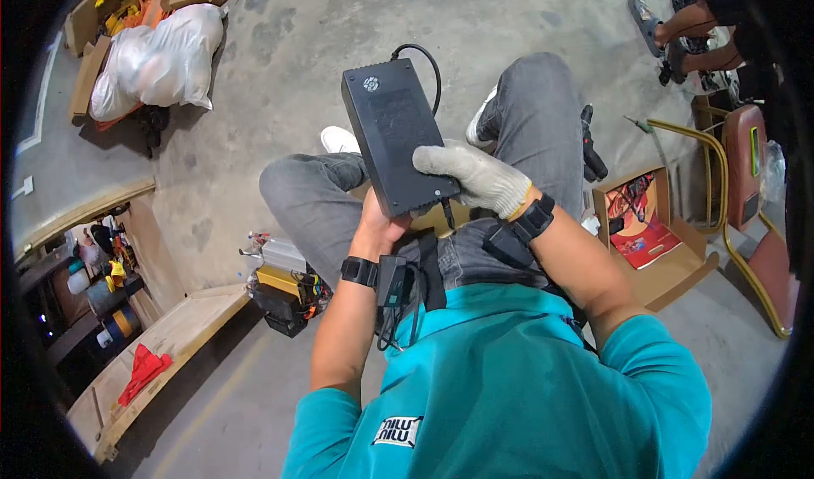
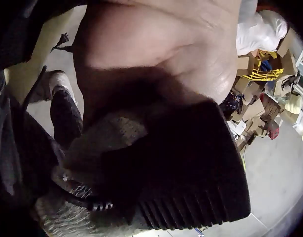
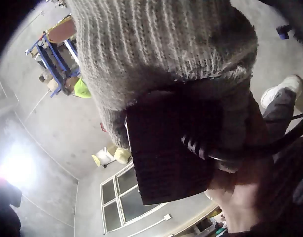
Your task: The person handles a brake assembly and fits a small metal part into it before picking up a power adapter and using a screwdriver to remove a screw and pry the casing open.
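Black power brick (image 1: 392, 131) up close, grey jeans (image 1: 543, 119) below it; for a steady hold I'd keep a palm under the brick and not kink the near-end cord (image 1: 448, 214); gloved right hand (image 1: 476, 174) grips its right edge, thumb on top; bare left hand (image 1: 384, 223) under its near-left corner, fingers hidden, can't tell if curled

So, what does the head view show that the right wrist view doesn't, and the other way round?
Only the head view shows the teal shirt and the open cardboard box beside the person's right leg.

Only the right wrist view shows the white-framed window and a bright light.

Both show the black case, a dark cable at it, the gloved right hand and the bare left hand.
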A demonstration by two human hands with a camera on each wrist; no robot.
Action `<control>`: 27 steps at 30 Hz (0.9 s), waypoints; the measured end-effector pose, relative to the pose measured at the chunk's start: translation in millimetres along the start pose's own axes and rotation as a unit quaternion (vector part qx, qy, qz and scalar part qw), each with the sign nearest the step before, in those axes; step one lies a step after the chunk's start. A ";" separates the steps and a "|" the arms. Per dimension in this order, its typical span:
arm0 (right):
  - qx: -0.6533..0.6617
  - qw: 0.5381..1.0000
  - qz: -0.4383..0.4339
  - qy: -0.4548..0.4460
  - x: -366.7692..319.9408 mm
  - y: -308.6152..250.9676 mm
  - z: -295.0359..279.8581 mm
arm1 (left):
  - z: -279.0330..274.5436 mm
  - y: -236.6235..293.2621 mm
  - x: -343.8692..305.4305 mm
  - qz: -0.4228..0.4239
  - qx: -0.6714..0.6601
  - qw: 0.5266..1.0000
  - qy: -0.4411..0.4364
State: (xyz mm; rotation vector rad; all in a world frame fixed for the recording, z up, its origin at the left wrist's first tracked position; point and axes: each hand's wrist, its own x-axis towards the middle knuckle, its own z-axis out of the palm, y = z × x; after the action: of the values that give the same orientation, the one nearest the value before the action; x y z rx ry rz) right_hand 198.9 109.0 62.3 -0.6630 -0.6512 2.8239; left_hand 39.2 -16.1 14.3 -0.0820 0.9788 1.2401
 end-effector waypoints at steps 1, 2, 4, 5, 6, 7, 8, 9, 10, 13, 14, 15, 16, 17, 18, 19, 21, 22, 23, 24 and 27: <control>-0.012 1.000 0.007 0.001 0.5 1.2 -2.4 | -0.1 0.8 -0.4 -0.004 0.055 0.998 0.030; -0.011 1.000 0.006 0.002 1.0 2.8 -4.0 | 0.2 0.0 -0.4 -0.005 0.055 0.998 0.030; 0.000 1.000 0.018 -0.011 1.5 4.0 -6.3 | 1.8 -1.5 0.4 0.014 0.003 0.998 0.060; 0.000 1.000 0.016 -0.010 1.5 4.7 -5.2 | -3.9 -2.4 0.6 0.013 0.004 0.998 0.058; -0.018 1.000 0.001 -0.006 2.4 6.2 -2.2 | -15.5 -2.9 0.7 0.015 0.009 0.998 0.064; -0.036 0.999 -0.014 0.002 2.9 7.2 -0.1 | -19.8 -1.3 -1.2 0.014 0.013 0.998 0.067; -0.035 0.999 -0.019 0.015 4.3 8.8 0.8 | -24.3 -0.3 -5.2 0.022 0.014 0.996 0.080; -0.061 0.998 -0.017 0.003 6.4 10.6 0.4 | -18.2 2.7 -11.1 0.025 0.017 0.996 0.088; -0.088 0.996 -0.017 -0.003 5.4 9.9 -1.5 | 9.2 11.3 -24.9 0.033 0.034 0.990 0.133; -0.141 0.989 -0.034 0.017 2.3 6.1 1.6 | 2.2 25.9 -30.7 0.059 0.165 0.978 0.112; -0.137 0.989 -0.045 0.038 0.4 4.4 -1.0 | 12.8 35.3 -34.3 0.045 0.172 0.971 0.162; -0.145 0.988 -0.038 0.035 -0.3 2.2 -3.7 | 4.5 40.8 -34.8 0.052 0.149 0.974 0.160; -0.153 0.987 -0.030 0.030 0.1 0.6 -5.3 | -52.3 54.9 -40.6 0.057 0.111 0.989 0.073; -0.177 0.982 -0.003 0.058 0.1 -2.6 -4.2 | -47.6 67.0 -43.5 0.059 0.119 0.990 0.042; -0.129 0.989 -0.025 0.060 4.3 5.6 -3.4 | -25.1 70.4 -46.4 0.111 0.118 0.987 0.020; -0.189 0.980 -0.040 0.053 3.9 5.8 -1.7 | -16.8 76.9 -46.2 0.095 0.109 0.989 -0.029; -0.190 0.981 -0.011 0.028 -17.7 -11.1 15.5 | -7.4 74.6 -42.0 0.075 0.100 0.988 -0.085; -0.200 0.979 -0.032 -0.009 0.8 6.0 6.0 | -2.9 67.4 -43.3 0.113 0.141 0.983 0.020; -0.236 0.970 -0.058 0.000 -5.5 7.0 7.0 | -0.5 63.1 -43.6 0.152 0.180 0.964 0.125; -0.272 0.959 -0.082 0.010 -16.5 -0.9 12.7 | -4.4 63.0 -43.3 0.149 0.184 0.964 0.122; -0.279 0.953 -0.122 0.009 -17.2 -0.4 9.4 | -12.8 66.4 -40.9 0.091 0.130 0.986 0.052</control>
State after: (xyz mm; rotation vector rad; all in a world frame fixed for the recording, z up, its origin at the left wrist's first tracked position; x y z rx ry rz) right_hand 209.8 101.4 76.7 -0.6297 -1.4426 2.3995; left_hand -22.1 -28.8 62.6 0.1523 1.2542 1.2723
